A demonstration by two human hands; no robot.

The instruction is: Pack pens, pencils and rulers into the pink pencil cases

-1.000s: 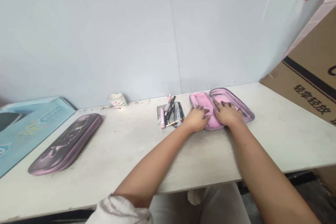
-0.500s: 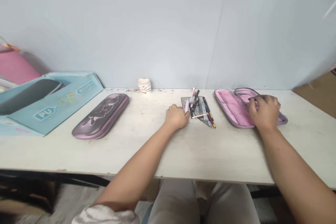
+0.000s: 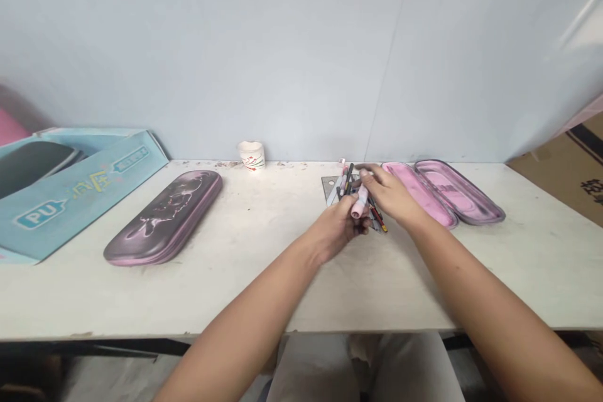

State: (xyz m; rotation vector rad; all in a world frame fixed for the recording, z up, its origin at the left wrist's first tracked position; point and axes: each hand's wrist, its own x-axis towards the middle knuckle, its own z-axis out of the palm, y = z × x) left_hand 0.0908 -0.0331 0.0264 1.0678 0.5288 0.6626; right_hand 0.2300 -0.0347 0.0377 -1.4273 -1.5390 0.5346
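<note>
My left hand (image 3: 340,226) is closed around a short, thick pink tube (image 3: 360,202), whose round near end faces me; its exact kind is not clear. The fingers of my right hand (image 3: 382,190) are closed at the far end of the tube, partly covering it. Beneath both hands lies a pile of stationery: clear rulers (image 3: 332,186), a dark pen (image 3: 349,177), and a red-and-black pencil (image 3: 379,218) among others. To the right an open pencil case (image 3: 464,191) with a pink lining lies flat, with nothing of mine touching it.
A closed dark pencil case (image 3: 164,217) with pink edges lies on the left of the table (image 3: 254,276). A paper cup (image 3: 251,156) stands by the wall. A blue display box (image 3: 80,201) is at far left, and a brown cardboard box (image 3: 577,160) at far right.
My right hand has left the open pencil case and come left to the pink tube. My left hand has lifted the tube from the pile and turned it. The view has shifted slightly.
</note>
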